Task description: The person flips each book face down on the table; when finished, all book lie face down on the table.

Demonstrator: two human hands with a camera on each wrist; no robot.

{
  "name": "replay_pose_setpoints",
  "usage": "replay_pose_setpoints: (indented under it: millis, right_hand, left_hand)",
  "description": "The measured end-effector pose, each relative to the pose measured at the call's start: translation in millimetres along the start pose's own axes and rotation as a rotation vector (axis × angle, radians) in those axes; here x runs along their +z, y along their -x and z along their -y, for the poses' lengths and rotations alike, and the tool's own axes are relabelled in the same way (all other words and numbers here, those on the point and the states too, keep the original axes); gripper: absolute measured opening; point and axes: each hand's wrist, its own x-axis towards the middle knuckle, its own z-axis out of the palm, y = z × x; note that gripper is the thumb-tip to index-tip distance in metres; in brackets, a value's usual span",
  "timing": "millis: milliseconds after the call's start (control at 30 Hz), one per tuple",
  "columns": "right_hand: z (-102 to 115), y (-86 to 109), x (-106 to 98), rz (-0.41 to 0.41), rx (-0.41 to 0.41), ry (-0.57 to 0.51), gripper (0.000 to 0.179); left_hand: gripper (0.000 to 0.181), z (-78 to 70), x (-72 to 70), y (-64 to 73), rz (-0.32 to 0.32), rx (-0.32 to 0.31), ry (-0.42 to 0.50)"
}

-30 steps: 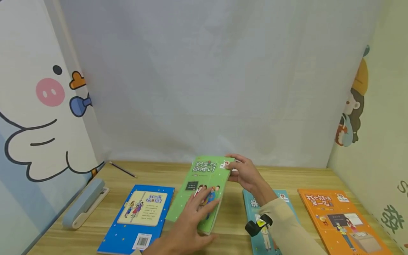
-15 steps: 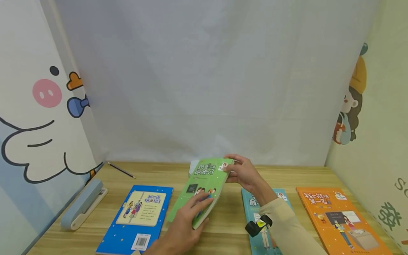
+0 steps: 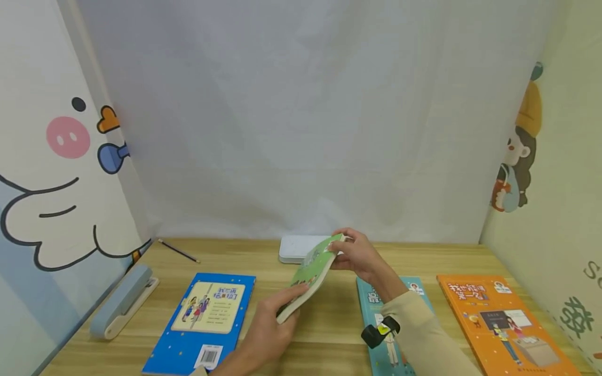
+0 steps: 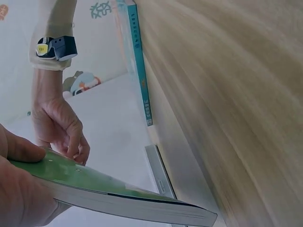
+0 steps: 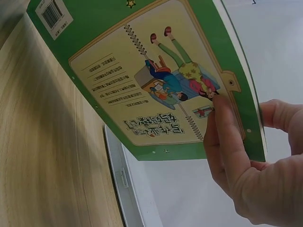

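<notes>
A green paperback book (image 3: pixel 314 267) is held tilted above the table between both hands, its page edge turned toward me. My left hand (image 3: pixel 269 325) grips its near end, thumb on the front cover. The far right corner is pinched by my right hand (image 3: pixel 359 256). In the right wrist view the book's back cover (image 5: pixel 156 85) shows a barcode and two drawn figures, with fingers lying against it. The left wrist view has the green cover (image 4: pixel 85 175) bowed slightly, and the right hand (image 4: pixel 59 123) behind it.
Behind the green book lies a white flat case (image 3: pixel 296 249). A blue book (image 3: pixel 202 318), a grey-blue stapler (image 3: pixel 123 303) and a pencil (image 3: pixel 180 251) are to the left. On the right lie a teal book (image 3: pixel 376 313), partly under my right forearm, and an orange book (image 3: pixel 503 324).
The green book has tipped from front cover showing to nearly edge-on. My left hand went from lying over the cover to gripping the near end. The white case has come into sight.
</notes>
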Motion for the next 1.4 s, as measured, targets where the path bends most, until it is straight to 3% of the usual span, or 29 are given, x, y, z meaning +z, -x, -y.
replay_pose_setpoints:
  millis: [167,300,433,533,700,1167,1400]
  right_hand:
    - [-1,-0.3,3,-0.011,0.015,-0.004,0.041]
    - [-1,1.8,4,-0.012,0.014,-0.006,0.040]
    - [-1,3.1,5,-0.009,0.010,-0.010,0.036]
    - [-2,2.5,6,-0.005,0.010,-0.015,0.031]
    - [-1,1.1,7,0.008,0.003,-0.024,0.029]
    - [1,3.2,5,0.101,0.025,0.027,0.067]
    - [-1,3.3,3,0.153,0.024,0.018,0.064]
  left_hand:
    - [0.052,-1.7,-4.4,-0.6,-0.012,-0.061,-0.006]
    - [0.049,-3.4,-8.5,-0.8,0.014,-0.104,-0.027]
    - [0.047,-4.4,-10.2,-0.3,-0.014,-0.123,0.006]
    - [0.046,-5.2,-11.1,-0.9,-0.042,-0.142,0.062]
    - [0.044,-6.9,-16.7,-3.0,-0.020,-0.194,0.168]
    - [0.049,-3.4,-26.8,-7.6,-0.024,-0.427,0.418]
    - [0.056,3.8,-28.8,-8.3,-0.051,-0.526,0.685]
